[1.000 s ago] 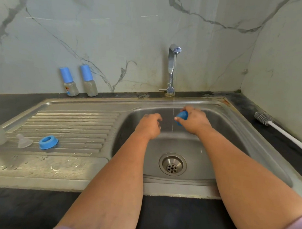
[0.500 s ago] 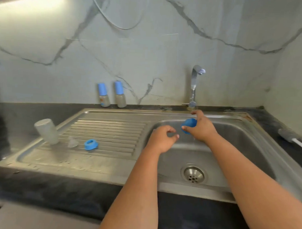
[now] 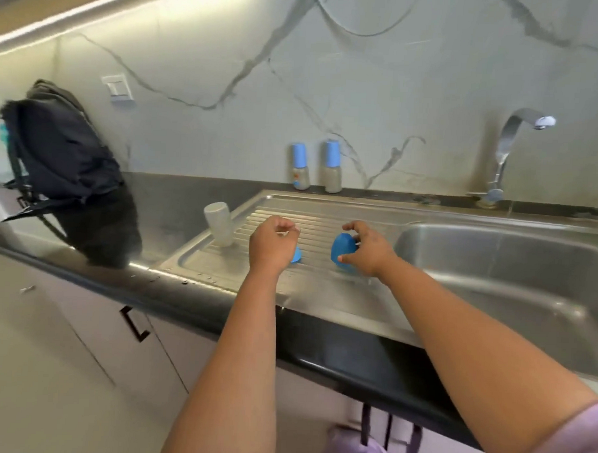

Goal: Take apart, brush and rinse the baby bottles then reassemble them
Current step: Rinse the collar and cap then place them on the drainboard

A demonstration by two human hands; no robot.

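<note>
While both forearms reach over the ribbed drainboard (image 3: pixel 325 224), the right hand (image 3: pixel 368 250) pinches a blue bottle cap (image 3: pixel 343 251) between thumb and fingers, low above the ribs; the left hand (image 3: pixel 271 245) hangs beside it with fingers curled loosely, holding nothing, and hides most of a blue ring (image 3: pixel 296 256) lying on the drainboard; an upturned clear bottle (image 3: pixel 219 223) stands at the drainboard's far left corner; two capped baby bottles (image 3: pixel 316 166) stand against the marble wall; the sink basin (image 3: pixel 513 264) lies to the right under the tap (image 3: pixel 510 145); a dark backpack (image 3: pixel 62 160) sits on the black counter (image 3: pixel 354 357) far left; pale cabinets run below.
</note>
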